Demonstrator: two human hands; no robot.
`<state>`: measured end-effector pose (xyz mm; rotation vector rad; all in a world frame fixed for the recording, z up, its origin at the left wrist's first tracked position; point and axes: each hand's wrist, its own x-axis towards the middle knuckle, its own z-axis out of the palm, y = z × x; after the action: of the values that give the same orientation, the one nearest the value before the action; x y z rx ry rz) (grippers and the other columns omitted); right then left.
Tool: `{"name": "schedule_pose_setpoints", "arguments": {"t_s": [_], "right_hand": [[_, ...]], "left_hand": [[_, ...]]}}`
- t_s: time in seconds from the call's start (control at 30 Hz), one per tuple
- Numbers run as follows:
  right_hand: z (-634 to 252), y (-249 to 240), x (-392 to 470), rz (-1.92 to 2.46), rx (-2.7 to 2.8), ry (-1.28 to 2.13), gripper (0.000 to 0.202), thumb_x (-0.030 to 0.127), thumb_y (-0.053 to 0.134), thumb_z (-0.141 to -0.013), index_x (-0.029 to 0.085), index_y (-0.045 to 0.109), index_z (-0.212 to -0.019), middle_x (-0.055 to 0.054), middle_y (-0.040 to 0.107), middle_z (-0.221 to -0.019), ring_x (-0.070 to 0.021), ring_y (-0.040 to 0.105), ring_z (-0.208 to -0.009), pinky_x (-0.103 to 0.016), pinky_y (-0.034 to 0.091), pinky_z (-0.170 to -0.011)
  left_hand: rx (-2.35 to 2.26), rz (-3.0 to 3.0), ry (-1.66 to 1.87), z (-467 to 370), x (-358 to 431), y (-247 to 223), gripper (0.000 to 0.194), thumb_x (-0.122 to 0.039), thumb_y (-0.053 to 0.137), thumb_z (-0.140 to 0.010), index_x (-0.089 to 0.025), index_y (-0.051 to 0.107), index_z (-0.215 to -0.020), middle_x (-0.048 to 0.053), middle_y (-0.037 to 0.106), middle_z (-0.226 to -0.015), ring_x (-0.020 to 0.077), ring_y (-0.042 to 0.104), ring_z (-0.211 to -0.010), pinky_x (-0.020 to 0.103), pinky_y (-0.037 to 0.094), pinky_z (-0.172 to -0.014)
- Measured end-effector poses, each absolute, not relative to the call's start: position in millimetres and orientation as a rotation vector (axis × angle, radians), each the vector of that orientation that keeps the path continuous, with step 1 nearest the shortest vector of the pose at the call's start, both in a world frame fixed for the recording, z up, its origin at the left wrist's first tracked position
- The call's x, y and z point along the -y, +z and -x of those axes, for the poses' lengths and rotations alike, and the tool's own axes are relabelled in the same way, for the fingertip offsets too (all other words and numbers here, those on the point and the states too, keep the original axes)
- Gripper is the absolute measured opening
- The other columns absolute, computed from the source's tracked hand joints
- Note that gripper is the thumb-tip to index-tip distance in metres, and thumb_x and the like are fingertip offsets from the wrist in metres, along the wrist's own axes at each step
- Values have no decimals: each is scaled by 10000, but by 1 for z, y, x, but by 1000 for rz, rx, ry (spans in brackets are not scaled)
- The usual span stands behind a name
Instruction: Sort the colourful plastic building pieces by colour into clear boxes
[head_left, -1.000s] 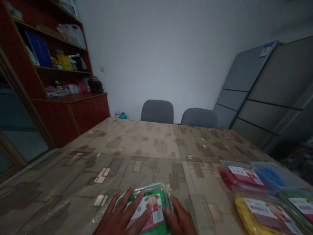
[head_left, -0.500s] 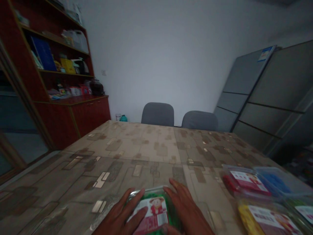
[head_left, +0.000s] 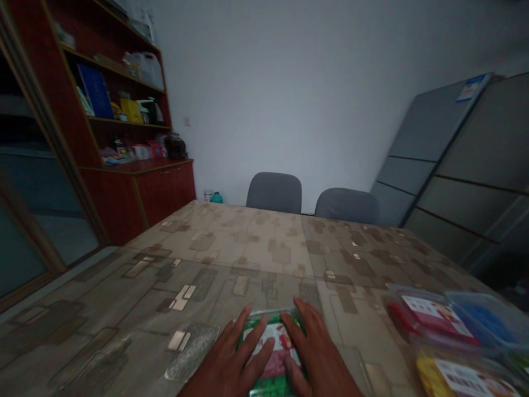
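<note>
A clear plastic box with green contents and a pink and white label (head_left: 278, 361) lies on the patterned tablecloth at the bottom centre. My left hand (head_left: 235, 353) rests on the left part of its lid, fingers spread. On the right part lies my right hand (head_left: 316, 353), its fingers also apart and the thumb over the label. Both palms cover the box's sides, and neither hand grips it.
At the right of the table (head_left: 264, 253) stand a box with red contents (head_left: 433, 317), one with blue (head_left: 490, 320), one with yellow (head_left: 463, 377) and a partly visible green one (head_left: 519, 361). Two grey chairs (head_left: 274, 192) are behind the table.
The view has turned slightly left, so the room and the boxes appear further right. My left hand has moved further over the lid and covers more of the label's left side.
</note>
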<state>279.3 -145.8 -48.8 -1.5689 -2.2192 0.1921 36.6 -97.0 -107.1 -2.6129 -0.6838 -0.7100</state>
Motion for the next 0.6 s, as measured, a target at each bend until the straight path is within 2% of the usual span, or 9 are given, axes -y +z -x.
{"name": "schedule_pose_setpoints", "arguments": {"t_s": [0.1,0.17,0.23,0.3,0.37,0.43,0.5,0.6], "right_hand": [[-280,-53,144,1540,2210,157,560,249,623,-835,196,564,-1389,-213,371,-1541,-430,361,-1392,-624,370,-1080],[-281,-54,144,1522,2200,142,568,248,628,-836,230,552,-1398,-184,368,-1552,-418,369,-1392,-613,371,-1087],[-283,-54,143,1539,2213,138,551,281,618,-858,234,546,-1402,-184,366,-1553,-414,365,-1395,-613,370,-1086],[-288,-52,142,1549,2269,167,574,380,620,-875,206,531,-1415,-219,359,-1545,-433,350,-1395,-626,376,-1071],[-298,-48,140,1499,2368,231,701,507,655,-849,212,472,-1458,-228,307,-1561,-442,311,-1406,-626,379,-1065],[-307,-44,137,1428,2465,276,831,558,718,-785,259,406,-1495,-204,257,-1580,-434,274,-1418,-615,376,-1071],[-313,-39,135,1412,2537,271,809,481,760,-774,294,421,-1484,-185,276,-1572,-426,282,-1414,-608,385,-1067],[-310,-27,133,1424,2624,256,773,300,765,-762,284,450,-1468,-193,327,-1546,-427,320,-1400,-600,400,-1062]], "left_hand": [[675,2577,-712,-38,97,-108,544,-229,653,-911,-277,479,-1423,70,320,-1588,411,183,-1460,557,391,-1092],[658,2583,-697,-38,96,-107,565,-186,665,-895,-271,482,-1422,80,328,-1584,416,190,-1457,618,297,-1125],[629,2600,-710,-38,93,-106,571,-223,692,-883,-264,487,-1414,91,362,-1566,415,203,-1454,657,225,-1137],[611,2617,-752,-38,88,-107,552,-281,700,-885,-273,497,-1398,85,405,-1542,393,218,-1456,646,202,-1151],[605,2648,-798,-37,83,-110,532,-308,671,-909,-289,482,-1406,71,436,-1524,362,228,-1462,604,211,-1169],[597,2717,-856,-35,79,-110,539,-310,616,-948,-307,419,-1449,60,463,-1507,329,250,-1462,562,239,-1178],[592,2845,-915,-32,79,-104,580,-338,565,-976,-318,319,-1501,60,473,-1500,304,300,-1447,533,281,-1170],[630,3076,-1001,-25,86,-83,648,-452,532,-975,-314,231,-1532,83,427,-1529,305,384,-1406,526,330,-1145]]}}
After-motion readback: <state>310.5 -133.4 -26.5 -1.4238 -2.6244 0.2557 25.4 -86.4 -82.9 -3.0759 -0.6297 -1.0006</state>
